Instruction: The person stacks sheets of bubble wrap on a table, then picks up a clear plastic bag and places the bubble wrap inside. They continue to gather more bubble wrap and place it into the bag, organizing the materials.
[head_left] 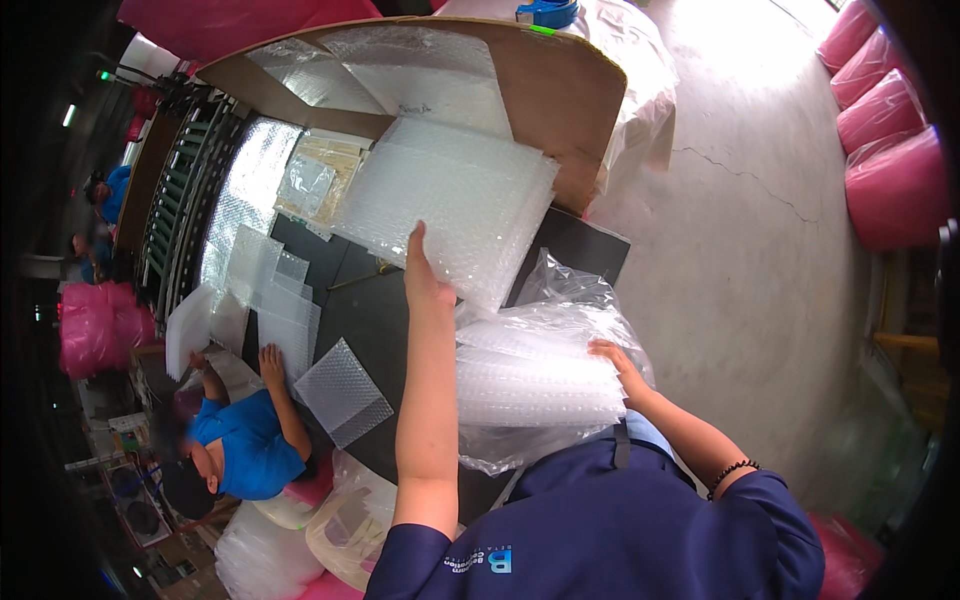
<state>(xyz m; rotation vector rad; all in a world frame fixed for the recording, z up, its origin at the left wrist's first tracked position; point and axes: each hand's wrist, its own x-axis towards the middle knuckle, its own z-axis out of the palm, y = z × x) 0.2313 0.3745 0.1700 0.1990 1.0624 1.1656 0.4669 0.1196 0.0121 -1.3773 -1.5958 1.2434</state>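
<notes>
Touching the near side of a bubble-sheet stack (450,190) on the table (372,312) is the left hand (428,286); the right hand (624,371) touches the nearer bagged stack (535,382). Whether either pinches, I cannot tell.

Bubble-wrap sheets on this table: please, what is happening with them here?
The person's left hand is at the near edge of a bubble-wrap stack, its grip partly hidden. The right hand is on a bundle of similar sheets, with clear plastic around or under it. To the left, a co-worker in blue has one hand on smaller sheets on the dark table and the other at a fan of sheets.
</notes>
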